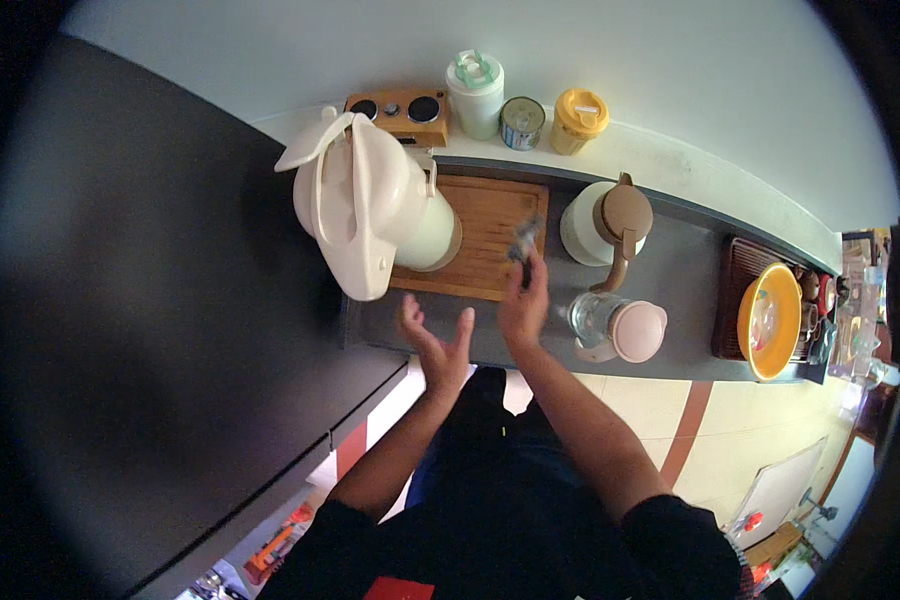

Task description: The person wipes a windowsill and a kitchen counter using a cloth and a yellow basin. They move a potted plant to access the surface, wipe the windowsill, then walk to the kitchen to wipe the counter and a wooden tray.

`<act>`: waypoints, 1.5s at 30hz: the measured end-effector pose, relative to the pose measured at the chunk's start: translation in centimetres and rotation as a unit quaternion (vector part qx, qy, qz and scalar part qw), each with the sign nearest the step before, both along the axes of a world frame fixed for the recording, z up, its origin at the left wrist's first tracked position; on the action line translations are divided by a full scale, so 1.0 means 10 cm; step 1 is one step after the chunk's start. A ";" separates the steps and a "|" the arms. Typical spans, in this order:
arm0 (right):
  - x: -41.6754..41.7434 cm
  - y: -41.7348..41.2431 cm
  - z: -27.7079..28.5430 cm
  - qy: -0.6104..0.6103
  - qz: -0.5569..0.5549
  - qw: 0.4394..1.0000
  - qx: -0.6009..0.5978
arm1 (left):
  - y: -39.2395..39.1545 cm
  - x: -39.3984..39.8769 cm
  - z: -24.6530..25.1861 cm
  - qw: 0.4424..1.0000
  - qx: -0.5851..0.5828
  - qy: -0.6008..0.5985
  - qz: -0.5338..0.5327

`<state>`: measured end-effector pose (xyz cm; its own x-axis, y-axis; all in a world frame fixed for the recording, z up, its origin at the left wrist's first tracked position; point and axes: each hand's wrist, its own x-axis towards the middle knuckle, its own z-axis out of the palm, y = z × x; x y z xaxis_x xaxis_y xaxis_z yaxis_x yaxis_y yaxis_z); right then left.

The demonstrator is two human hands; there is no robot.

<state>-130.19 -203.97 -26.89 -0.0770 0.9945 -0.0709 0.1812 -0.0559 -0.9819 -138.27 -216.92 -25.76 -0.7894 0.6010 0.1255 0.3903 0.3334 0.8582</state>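
My right hand (524,304) grips a small grey and dark object (525,236) above the wooden board (495,277); motion blur hides what it is. With thumb and fingers spread and nothing in it, my left hand (438,349) hovers over the counter's front edge. Just beyond those fingers stands a large cream pump thermos (375,202), its body resting on the board and its top lever tilted up. Right of my right hand are a clear glass pitcher with a pink lid (633,330) and a white jug with a brown lid and handle (592,225).
On the back ledge sit a wooden box with round black dials (397,112), a white tumbler (480,105), a tin can (522,124) and a yellow-lidded cup (579,124). An orange basin (771,322) rests on a slatted brown tray (735,300). A tall dark panel (157,300) borders the left.
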 end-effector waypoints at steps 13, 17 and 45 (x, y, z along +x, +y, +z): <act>-0.46 0.96 -0.49 -0.464 0.294 0.826 0.128 | 0.17 -0.94 1.43 0.985 0.169 0.023 -0.028; -0.34 0.76 -0.88 -0.507 0.145 0.837 0.147 | 0.38 -1.10 1.70 0.996 0.069 -0.026 -0.057; -0.06 0.50 -0.67 -0.632 0.255 0.705 0.196 | 0.44 -1.10 1.59 0.997 0.015 -0.014 -0.079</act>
